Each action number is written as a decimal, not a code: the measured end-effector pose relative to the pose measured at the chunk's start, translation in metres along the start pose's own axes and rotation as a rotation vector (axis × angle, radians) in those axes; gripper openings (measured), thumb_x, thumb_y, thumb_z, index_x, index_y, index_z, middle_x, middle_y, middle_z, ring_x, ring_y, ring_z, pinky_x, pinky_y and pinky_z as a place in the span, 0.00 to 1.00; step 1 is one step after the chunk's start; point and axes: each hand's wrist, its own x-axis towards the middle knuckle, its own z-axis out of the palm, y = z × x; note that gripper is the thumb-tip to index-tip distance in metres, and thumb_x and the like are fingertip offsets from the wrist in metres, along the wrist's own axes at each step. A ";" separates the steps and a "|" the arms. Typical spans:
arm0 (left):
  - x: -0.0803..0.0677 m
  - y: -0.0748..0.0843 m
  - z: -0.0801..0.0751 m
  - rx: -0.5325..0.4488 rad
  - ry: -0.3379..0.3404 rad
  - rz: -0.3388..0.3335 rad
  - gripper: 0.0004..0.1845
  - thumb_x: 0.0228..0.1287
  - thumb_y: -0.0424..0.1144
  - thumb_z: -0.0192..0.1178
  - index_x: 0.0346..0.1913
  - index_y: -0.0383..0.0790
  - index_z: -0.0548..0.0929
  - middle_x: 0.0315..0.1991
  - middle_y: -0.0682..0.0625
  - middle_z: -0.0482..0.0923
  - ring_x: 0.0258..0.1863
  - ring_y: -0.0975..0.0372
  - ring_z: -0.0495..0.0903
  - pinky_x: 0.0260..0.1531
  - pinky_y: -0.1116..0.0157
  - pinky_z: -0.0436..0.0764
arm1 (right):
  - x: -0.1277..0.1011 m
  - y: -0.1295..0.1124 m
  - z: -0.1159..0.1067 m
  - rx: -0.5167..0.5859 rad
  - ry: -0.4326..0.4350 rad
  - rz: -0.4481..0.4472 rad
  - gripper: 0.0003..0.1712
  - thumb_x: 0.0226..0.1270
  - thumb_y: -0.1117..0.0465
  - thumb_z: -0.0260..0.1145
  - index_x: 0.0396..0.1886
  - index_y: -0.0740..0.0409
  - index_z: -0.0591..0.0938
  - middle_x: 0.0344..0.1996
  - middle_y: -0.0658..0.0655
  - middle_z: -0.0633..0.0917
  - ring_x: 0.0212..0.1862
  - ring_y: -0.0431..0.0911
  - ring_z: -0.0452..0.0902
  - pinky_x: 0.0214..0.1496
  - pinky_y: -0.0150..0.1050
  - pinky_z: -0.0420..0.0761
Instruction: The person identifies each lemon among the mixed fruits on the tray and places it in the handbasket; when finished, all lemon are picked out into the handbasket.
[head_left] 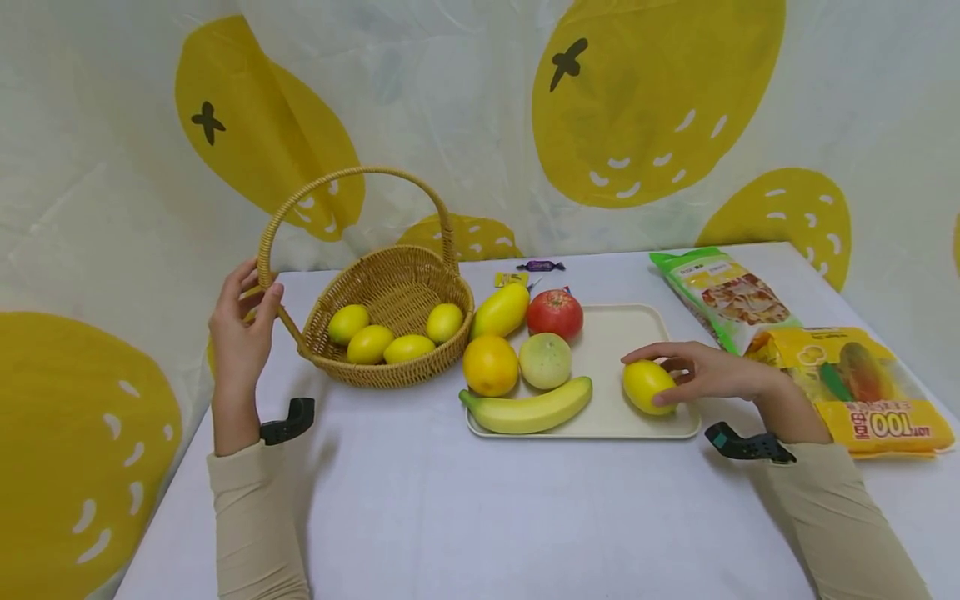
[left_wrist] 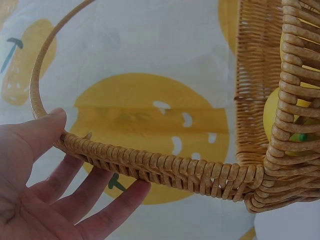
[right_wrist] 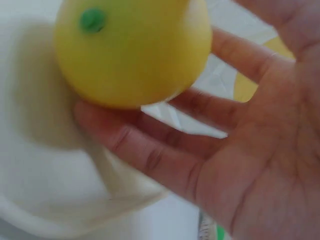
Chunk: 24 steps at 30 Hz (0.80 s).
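Lemon on tray grasped by right hand, left hand clasping basket handle.

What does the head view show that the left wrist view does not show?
Only the head view shows the right hand gripping a lemon on the tray, the banana, the orange, the apple, the snack bags and four lemons in the basket. Only the left wrist view shows the weave of the handle close up, with the thumb on top and the fingers below it. Both show the left hand holding the basket's handle.
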 end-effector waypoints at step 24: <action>-0.002 0.004 0.000 -0.001 -0.003 -0.010 0.26 0.71 0.46 0.57 0.70 0.53 0.69 0.60 0.45 0.76 0.55 0.50 0.78 0.56 0.57 0.79 | 0.067 -0.061 0.012 0.219 -0.047 -0.263 0.31 0.64 0.69 0.66 0.68 0.60 0.71 0.66 0.63 0.70 0.61 0.45 0.70 0.62 0.38 0.76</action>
